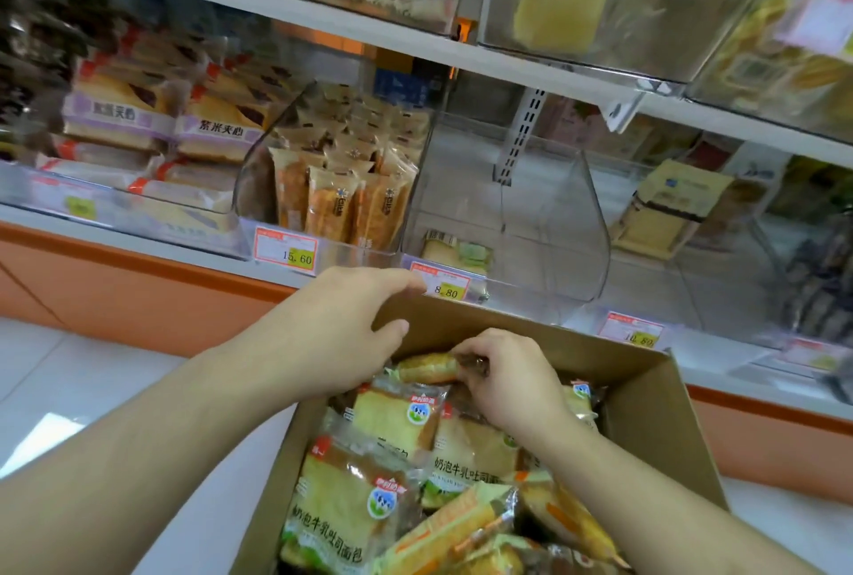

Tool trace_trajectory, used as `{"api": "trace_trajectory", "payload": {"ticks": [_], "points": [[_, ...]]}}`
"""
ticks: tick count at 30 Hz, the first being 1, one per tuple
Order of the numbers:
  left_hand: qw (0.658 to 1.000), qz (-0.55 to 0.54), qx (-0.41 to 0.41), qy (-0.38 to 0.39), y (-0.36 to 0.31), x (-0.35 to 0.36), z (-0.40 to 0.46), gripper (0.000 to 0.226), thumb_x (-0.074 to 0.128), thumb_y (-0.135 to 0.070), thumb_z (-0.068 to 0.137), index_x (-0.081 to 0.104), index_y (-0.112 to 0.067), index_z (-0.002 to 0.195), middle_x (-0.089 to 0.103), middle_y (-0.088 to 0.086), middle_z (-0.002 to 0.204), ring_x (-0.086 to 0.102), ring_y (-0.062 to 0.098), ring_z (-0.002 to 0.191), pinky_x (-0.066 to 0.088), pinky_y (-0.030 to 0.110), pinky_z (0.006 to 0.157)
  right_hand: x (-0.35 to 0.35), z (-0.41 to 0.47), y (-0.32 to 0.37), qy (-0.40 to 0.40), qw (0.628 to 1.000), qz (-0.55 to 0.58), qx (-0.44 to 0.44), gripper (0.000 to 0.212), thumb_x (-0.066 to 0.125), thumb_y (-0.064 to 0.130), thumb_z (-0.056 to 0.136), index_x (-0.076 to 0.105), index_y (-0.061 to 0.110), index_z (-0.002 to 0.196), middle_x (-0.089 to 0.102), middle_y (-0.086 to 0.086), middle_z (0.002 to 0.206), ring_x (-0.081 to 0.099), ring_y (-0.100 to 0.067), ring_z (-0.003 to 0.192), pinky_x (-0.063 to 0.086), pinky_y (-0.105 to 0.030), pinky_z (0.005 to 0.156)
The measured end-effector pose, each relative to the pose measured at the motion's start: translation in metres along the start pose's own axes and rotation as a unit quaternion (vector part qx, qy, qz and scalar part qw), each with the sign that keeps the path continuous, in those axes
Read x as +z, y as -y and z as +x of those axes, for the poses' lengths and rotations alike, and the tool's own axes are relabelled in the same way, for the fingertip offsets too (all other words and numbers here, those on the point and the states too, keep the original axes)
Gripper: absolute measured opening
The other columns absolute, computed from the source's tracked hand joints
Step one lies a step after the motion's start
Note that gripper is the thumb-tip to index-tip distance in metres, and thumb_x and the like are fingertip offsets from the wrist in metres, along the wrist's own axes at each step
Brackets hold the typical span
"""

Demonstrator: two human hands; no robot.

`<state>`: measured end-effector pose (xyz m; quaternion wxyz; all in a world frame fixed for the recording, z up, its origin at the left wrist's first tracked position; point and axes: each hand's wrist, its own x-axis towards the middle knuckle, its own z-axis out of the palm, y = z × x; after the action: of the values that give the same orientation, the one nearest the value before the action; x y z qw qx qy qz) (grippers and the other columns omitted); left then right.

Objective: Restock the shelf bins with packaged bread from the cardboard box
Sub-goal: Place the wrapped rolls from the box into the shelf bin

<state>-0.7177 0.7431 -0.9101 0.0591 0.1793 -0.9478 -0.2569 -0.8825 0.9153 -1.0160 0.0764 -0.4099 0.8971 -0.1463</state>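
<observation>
An open cardboard box [655,427] sits low in the head view, full of packaged toast bread [397,417] in clear wrappers with green labels. My left hand [341,325] grips the box's far left rim, thumb inside. Inside the box at its far end, my right hand [503,376] curls its fingers round a bread packet [427,368]. Directly behind the box stands a clear shelf bin [554,224] with an 8.80 price tag, holding one bread packet [454,251] at its front left.
A neighbouring bin [341,196] to the left is packed with upright orange-wrapped rolls, tagged 15.60. Further left lie stacked sandwich breads [138,122]. More clear bins hang on the shelf above and to the right. An orange base panel [138,279] runs under the shelf.
</observation>
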Motion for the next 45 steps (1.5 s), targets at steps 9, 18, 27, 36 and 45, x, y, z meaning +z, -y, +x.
{"api": "trace_trajectory", "payload": {"ticks": [9, 18, 27, 36, 45], "points": [[0.999, 0.020, 0.011, 0.028, 0.000, 0.003, 0.003, 0.040, 0.062, -0.036, 0.100, 0.058, -0.040, 0.139, 0.063, -0.021, 0.133, 0.057, 0.001, 0.114, 0.043, 0.018, 0.092, -0.033, -0.004, 0.018, -0.016, 0.996, 0.085, -0.013, 0.003, 0.080, 0.031, 0.088, 0.080, 0.034, 0.089, 0.072, 0.019, 0.092, 0.065, -0.005, 0.089, 0.057, -0.034, 0.084], [0.998, -0.013, 0.042, 0.035, -0.006, 0.005, -0.002, 0.074, 0.080, -0.060, 0.078, 0.048, -0.044, 0.142, 0.059, -0.022, 0.125, 0.057, 0.000, 0.113, 0.050, 0.027, 0.096, -0.114, -0.012, 0.055, -0.056, 0.903, 0.419, 0.079, 0.013, 0.079, 0.008, 0.092, 0.076, 0.010, 0.079, 0.060, 0.009, 0.054, 0.053, -0.005, 0.049, 0.043, -0.019, 0.049], [0.980, -0.184, -0.039, -0.068, -0.021, 0.004, -0.010, 0.051, 0.084, -0.041, 0.083, 0.041, -0.039, 0.112, 0.073, -0.017, 0.099, 0.069, -0.001, 0.091, 0.059, 0.029, 0.079, -0.140, -0.020, 0.063, -0.037, 0.776, 0.620, 0.107, 0.017, 0.065, 0.014, 0.103, 0.077, 0.002, 0.101, 0.071, -0.013, 0.085, 0.070, -0.025, 0.076, 0.062, -0.037, 0.061], [0.845, -0.505, -0.105, 0.140, -0.029, -0.018, -0.015, 0.026, 0.072, -0.022, 0.093, 0.076, -0.026, 0.118, 0.076, 0.014, 0.115, 0.075, 0.035, 0.104, 0.058, 0.054, 0.093, -0.147, -0.029, 0.053, 0.007, 0.881, 0.472, -0.024, 0.037, 0.078, 0.006, 0.093, 0.075, 0.027, 0.123, 0.075, 0.001, 0.118, 0.074, -0.015, 0.094, 0.062, -0.033, 0.083], [0.903, -0.405, -0.040, 0.139, -0.013, -0.018, -0.010, 0.027, 0.074, -0.020, 0.094, 0.073, -0.028, 0.120, 0.077, 0.002, 0.116, 0.075, 0.023, 0.105, 0.058, 0.056, 0.096, -0.142, -0.027, 0.051, -0.067, 0.884, 0.463, 0.019, 0.013, 0.080, 0.018, 0.093, 0.073, 0.019, 0.105, 0.078, -0.004, 0.098, 0.074, -0.028, 0.074, 0.064, -0.042, 0.066]]}}
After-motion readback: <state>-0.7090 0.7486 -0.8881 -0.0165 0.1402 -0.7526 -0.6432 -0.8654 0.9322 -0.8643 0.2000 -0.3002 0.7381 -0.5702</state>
